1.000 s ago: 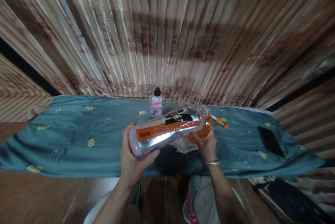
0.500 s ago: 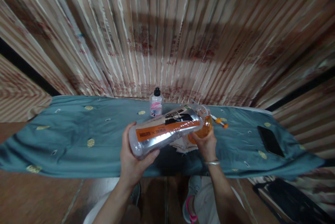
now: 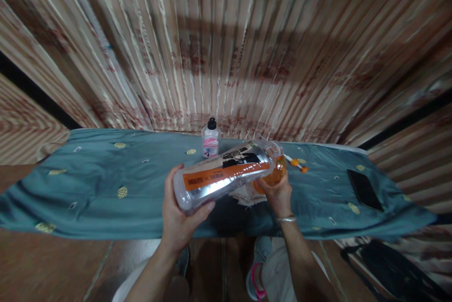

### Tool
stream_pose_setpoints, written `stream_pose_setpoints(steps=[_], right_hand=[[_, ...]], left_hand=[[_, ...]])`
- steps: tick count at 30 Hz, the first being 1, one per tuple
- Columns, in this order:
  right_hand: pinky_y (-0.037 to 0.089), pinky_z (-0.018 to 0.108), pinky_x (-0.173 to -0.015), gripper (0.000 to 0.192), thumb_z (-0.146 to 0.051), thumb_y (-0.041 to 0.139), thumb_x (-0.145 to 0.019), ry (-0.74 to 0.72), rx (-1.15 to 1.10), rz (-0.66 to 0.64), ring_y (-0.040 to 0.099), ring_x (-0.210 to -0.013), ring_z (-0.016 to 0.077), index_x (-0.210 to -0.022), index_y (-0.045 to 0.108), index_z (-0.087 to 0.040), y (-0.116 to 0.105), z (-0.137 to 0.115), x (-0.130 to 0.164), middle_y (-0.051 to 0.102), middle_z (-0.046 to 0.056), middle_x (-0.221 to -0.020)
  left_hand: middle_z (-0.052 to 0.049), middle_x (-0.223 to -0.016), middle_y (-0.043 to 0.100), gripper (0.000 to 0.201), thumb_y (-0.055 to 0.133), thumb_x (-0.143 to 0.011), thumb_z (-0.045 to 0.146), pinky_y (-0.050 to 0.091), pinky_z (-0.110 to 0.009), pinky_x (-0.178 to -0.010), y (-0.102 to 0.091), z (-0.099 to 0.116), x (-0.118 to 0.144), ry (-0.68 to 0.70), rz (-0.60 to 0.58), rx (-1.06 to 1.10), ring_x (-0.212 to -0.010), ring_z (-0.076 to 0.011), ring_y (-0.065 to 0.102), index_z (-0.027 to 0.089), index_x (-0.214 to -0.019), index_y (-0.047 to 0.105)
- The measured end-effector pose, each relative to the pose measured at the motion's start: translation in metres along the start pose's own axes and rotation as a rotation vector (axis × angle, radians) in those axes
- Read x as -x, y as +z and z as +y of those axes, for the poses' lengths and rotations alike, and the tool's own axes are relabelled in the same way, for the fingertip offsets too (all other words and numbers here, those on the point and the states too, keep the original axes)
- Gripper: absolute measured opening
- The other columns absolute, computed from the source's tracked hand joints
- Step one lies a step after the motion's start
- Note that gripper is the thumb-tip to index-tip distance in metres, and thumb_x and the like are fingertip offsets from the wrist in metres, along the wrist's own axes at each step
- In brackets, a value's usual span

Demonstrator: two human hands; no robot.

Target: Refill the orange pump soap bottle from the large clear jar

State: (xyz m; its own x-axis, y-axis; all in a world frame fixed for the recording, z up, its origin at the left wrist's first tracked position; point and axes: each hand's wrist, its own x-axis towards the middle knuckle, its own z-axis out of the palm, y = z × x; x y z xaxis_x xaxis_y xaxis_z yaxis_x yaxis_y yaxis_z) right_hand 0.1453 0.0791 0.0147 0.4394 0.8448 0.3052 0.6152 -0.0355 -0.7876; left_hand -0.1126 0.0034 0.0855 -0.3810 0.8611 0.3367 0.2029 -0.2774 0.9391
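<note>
Left hand (image 3: 180, 219) wrapped around the base of the large clear bottle (image 3: 226, 175), tipped toward the amber cup (image 3: 277, 172) gripped in right hand (image 3: 278, 196), mid-tabletop near front edge. Pouring step, we judge; next, level the bottle.

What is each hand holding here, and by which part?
Left hand grips the bottom end of a tipped clear plastic bottle with an orange label. Right hand holds the lower side of an amber-filled glass container.
</note>
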Motion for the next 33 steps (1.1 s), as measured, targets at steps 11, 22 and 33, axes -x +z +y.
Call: stream_pose_setpoints(steps=[11,22,33], right_hand=[[0.056,0.04,-0.074,0.084,-0.071,0.072,-0.059,0.001,-0.009,0.003,0.073,-0.09,0.0327,-0.119,0.057,-0.015,0.0005,0.0012,-0.0011,0.076,0.015,-0.102],[0.056,0.039,-0.072,0.083,-0.071,0.072,-0.06,0.006,-0.002,-0.003,0.073,-0.088,0.0323,-0.119,0.057,-0.014,0.0001,0.0007,-0.0002,0.076,0.016,-0.101],[0.056,0.04,-0.073,0.085,-0.07,0.071,-0.062,-0.02,0.009,0.008,0.073,-0.089,0.032,-0.122,0.056,-0.013,0.0007,0.0029,-0.0001,0.075,0.016,-0.103]], left_hand=[[-0.011,-0.119,0.063,0.093,0.088,-0.056,0.046,0.053,-0.039,-0.094,0.0008,-0.0013,-0.0002,-0.004,-0.001,-0.01,-0.105,-0.0262,0.065,0.017,-0.134,0.045],[-0.01,-0.119,0.062,0.092,0.086,-0.058,0.05,0.053,-0.041,-0.095,0.0002,-0.0006,0.0001,0.004,-0.011,-0.024,-0.106,-0.0274,0.065,0.019,-0.134,0.044],[-0.01,-0.118,0.062,0.092,0.086,-0.057,0.049,0.054,-0.039,-0.091,0.001,0.0012,-0.001,0.019,0.0,-0.037,-0.104,-0.0267,0.066,0.018,-0.133,0.045]])
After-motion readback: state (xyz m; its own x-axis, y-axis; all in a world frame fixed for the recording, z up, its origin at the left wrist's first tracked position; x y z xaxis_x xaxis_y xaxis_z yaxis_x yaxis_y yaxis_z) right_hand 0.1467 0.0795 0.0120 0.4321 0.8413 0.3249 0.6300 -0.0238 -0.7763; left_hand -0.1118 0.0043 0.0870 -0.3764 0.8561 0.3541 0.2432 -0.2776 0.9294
